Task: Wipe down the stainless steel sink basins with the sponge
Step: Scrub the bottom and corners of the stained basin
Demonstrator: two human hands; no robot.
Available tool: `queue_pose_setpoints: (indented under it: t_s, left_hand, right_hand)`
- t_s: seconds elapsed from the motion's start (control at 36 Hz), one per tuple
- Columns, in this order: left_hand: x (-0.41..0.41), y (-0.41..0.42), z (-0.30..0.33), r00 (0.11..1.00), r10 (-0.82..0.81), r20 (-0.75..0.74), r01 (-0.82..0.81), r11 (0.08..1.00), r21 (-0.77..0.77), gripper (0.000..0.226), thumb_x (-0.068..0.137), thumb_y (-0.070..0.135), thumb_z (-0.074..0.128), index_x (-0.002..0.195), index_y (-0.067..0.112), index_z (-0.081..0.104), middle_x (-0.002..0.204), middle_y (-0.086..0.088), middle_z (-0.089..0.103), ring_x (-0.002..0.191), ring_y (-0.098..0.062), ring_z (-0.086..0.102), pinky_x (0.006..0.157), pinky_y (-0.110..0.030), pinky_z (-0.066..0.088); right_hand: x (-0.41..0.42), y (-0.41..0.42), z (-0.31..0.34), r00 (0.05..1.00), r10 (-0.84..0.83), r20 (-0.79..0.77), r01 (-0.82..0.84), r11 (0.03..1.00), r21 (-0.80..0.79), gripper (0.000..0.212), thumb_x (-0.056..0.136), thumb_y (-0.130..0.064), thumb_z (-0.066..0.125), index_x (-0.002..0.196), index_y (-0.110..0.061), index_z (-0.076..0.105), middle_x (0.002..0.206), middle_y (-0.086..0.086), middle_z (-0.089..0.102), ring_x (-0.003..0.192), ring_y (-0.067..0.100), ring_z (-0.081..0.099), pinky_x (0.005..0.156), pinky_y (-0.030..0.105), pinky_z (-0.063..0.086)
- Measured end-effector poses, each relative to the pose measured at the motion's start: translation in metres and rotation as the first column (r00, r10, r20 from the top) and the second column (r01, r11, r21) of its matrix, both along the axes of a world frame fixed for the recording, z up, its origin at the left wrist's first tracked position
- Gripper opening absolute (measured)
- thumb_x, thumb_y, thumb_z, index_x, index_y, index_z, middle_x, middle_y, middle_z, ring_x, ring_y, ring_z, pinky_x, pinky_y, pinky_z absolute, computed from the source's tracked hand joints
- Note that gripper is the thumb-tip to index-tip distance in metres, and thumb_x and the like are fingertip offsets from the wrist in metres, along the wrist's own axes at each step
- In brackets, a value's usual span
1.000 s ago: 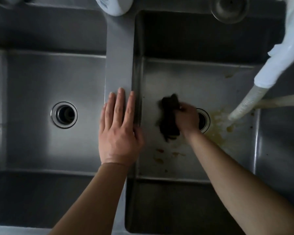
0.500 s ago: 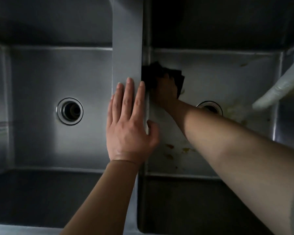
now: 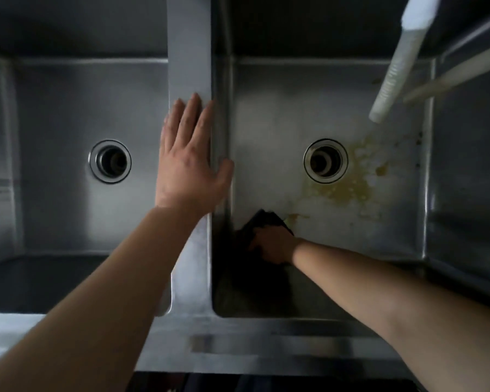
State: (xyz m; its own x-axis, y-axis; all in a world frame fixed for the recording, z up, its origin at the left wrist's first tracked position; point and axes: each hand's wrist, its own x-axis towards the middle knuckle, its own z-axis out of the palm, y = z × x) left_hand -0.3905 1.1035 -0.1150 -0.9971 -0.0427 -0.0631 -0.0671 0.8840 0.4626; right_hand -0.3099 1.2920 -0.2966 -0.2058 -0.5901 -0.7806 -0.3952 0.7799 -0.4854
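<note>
We scrub the right basin's near-left corner.
Our right hand (image 3: 272,246) grips the dark sponge (image 3: 262,222), mostly hidden in shadow; our left hand (image 3: 188,162) lies flat on the divider (image 3: 188,52).

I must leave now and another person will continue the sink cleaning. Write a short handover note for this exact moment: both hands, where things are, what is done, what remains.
Left hand: open, resting flat on the divider between the two basins.
Right hand: grips the dark sponge, pressed on the right basin floor at its near left corner.
Done: the floor left of the right drain looks free of stains.
Left: yellow-brown stains right of and below that drain, small specks near the right wall. The left basin shows no obvious dirt; whether it was wiped, I cannot tell.
A white hose hangs over the right basin.
</note>
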Motion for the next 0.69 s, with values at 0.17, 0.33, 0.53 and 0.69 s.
queue_pose_setpoints:
  t_s: [0.17, 0.33, 0.53, 0.69]
  left_hand:
    - [0.104, 0.012, 0.01, 0.997, -0.05, 0.063, 0.057, 0.991, -0.121, 0.069, 0.089, 0.029, 0.049, 0.153, 0.011, 0.032, 0.162, -0.012, 0.02, 0.151, -0.034, 0.01, 0.123, -0.047, 0.009]
    - [0.171, 0.039, -0.004, 0.982, 0.025, 0.185, 0.013, 0.98, -0.2, 0.069, 0.093, 0.039, 0.05, 0.155, 0.016, 0.029, 0.165, -0.013, 0.011, 0.153, -0.031, 0.003, 0.123, -0.051, 0.01]
    - [0.176, 0.042, -0.016, 0.987, 0.029, 0.16, 0.019, 0.955, -0.296, 0.058, 0.089, 0.04, 0.05, 0.145, 0.024, 0.049, 0.165, -0.013, 0.008, 0.152, -0.033, 0.003, 0.123, -0.05, 0.006]
    - [0.177, 0.043, -0.022, 0.996, 0.049, 0.077, -0.026, 0.959, -0.282, 0.047, 0.087, 0.033, 0.053, 0.131, 0.019, 0.063, 0.163, -0.015, 0.015, 0.151, -0.036, 0.01, 0.122, -0.053, 0.011]
  right_hand:
    - [0.003, 0.02, 0.009, 0.983, -0.13, 0.13, 0.116, 0.988, 0.106, 0.042, 0.094, -0.013, 0.056, 0.135, -0.022, 0.061, 0.145, 0.006, 0.054, 0.13, 0.028, 0.053, 0.107, 0.035, 0.043]
    - [-0.001, 0.095, 0.014, 0.931, -0.329, 0.157, 0.286, 0.927, 0.243, 0.039, 0.093, 0.001, 0.054, 0.13, -0.008, 0.065, 0.138, 0.012, 0.061, 0.126, 0.027, 0.057, 0.106, 0.028, 0.039]
    - [0.001, 0.164, 0.011, 0.856, -0.514, 0.056, 0.449, 0.793, 0.411, 0.038, 0.095, 0.007, 0.051, 0.126, -0.008, 0.065, 0.139, 0.011, 0.057, 0.126, 0.029, 0.054, 0.095, 0.022, 0.04]
    - [0.012, 0.106, 0.011, 0.878, -0.471, 0.088, 0.442, 0.867, 0.229, 0.037, 0.091, -0.006, 0.061, 0.126, -0.015, 0.067, 0.136, 0.007, 0.062, 0.125, 0.024, 0.057, 0.099, 0.023, 0.038]
